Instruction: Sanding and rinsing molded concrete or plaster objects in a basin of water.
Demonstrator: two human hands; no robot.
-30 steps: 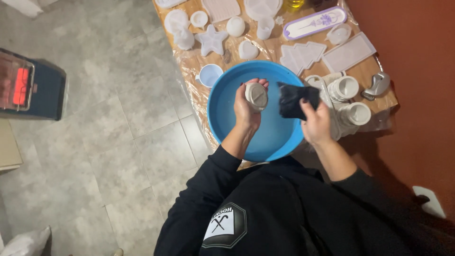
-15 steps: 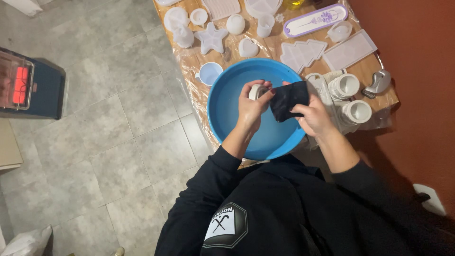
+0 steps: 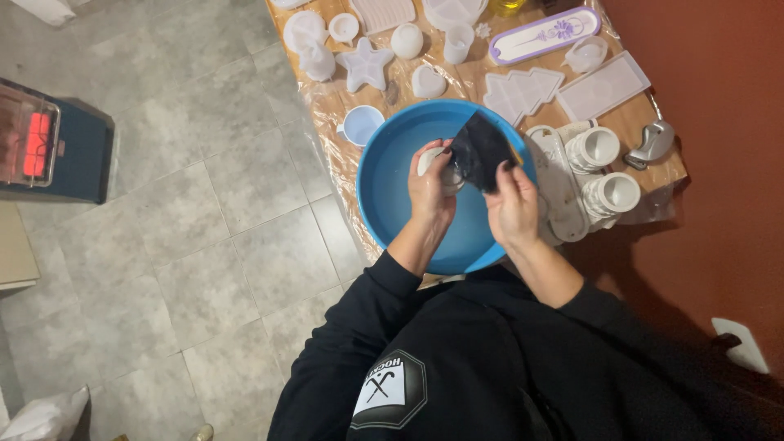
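Over the blue basin (image 3: 392, 192), both hands at work. Left hand (image 3: 430, 193) closed around a small white mould (image 3: 429, 158), held above the basin's middle. Right hand (image 3: 512, 204) pinching a dark cloth (image 3: 480, 149), fingers shut on its lower edge, cloth pressed against the mould. Basin inside bare and blue; whether any water lies in it, cannot tell.

Basin resting at the near edge of the table (image 3: 645, 122), under a clear plastic sheet (image 3: 327, 98). Just left of the basin, a small pale cup (image 3: 361, 125), empty as far as visible. Right of the basin, touching its rim, a long white tray mould (image 3: 562, 192); beside that, two round white pots (image 3: 594, 149) (image 3: 614, 194), one behind the other, open mouths turned to the right. Near the right edge, a grey metal piece (image 3: 650, 144).

Toward the far edge, many white moulds: a star (image 3: 365, 65), a heart (image 3: 427, 81), a tree shape (image 3: 523, 92), a clear rectangle (image 3: 603, 85), an oval tray with purple pattern (image 3: 543, 34).

Grey tiled floor (image 3: 188, 204) to the left. Heater (image 3: 45, 143) glowing red at the left edge. Red-brown wall (image 3: 719, 122) on the right, white socket (image 3: 741, 345) low on it.
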